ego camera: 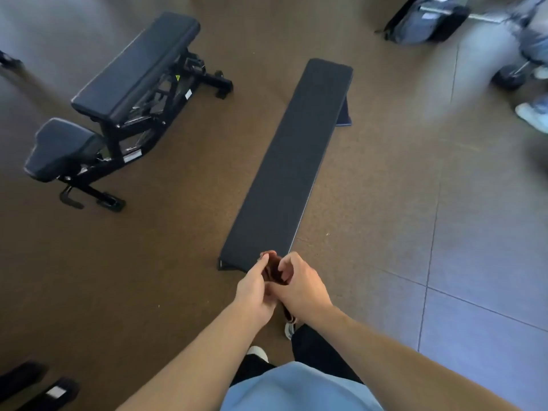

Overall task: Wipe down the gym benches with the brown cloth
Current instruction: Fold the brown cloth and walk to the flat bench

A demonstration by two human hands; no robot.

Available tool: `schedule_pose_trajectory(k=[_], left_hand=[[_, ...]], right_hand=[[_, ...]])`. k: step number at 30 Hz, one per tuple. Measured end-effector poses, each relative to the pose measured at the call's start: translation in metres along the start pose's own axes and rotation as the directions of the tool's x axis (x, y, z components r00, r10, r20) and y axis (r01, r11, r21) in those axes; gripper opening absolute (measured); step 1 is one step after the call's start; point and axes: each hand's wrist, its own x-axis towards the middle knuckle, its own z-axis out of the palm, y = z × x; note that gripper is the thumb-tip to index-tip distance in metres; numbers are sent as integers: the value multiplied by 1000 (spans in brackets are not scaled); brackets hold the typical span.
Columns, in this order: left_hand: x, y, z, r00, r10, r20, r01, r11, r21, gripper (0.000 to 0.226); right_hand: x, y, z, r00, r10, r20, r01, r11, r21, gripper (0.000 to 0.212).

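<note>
Head view only: brown cloth (pixel 274 269) sits bunched between my two hands, just over the near end of the flat bench (pixel 289 161). My left hand (pixel 255 287) pinches its upper edge with curled fingers; my right hand (pixel 299 284) is curled round the other side, so both have hold of it and neither is free.

From the flat bench's near end, the long axis runs straight away from me and slightly to the right, so I judge a wipe would go outward along that line. Both hands are about equally near; I can't tell which would lead.

Left of the flat bench, well apart, stands the adjustable bench (pixel 124 93), angled much the same way. Bare floor (pixel 178 232) lies on both sides of the flat bench, leaving room to walk along it.
</note>
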Motion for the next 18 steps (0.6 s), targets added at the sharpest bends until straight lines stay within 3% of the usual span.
schedule_pose_trajectory(k=[5,9,12,18], left_hand=[[18,33,36,995,-28,-96,28,1000,-4,18],[28,48,45,1000,7,-20,-8,999,-48,19],[39,66,42,998,63,0,-63,998,19,16],[61,108,19,994,83,64,-92,984,153,17]], right_hand=[[49,-10,-21,990,99,104,-107,992,74,49],[79,-18,-28,997,58,49,-60,997,40,23],[92,-30,-28,997,61,56,-64,997,46,11],[117,-57,-11,973,229,-17,-220,953,206,32]])
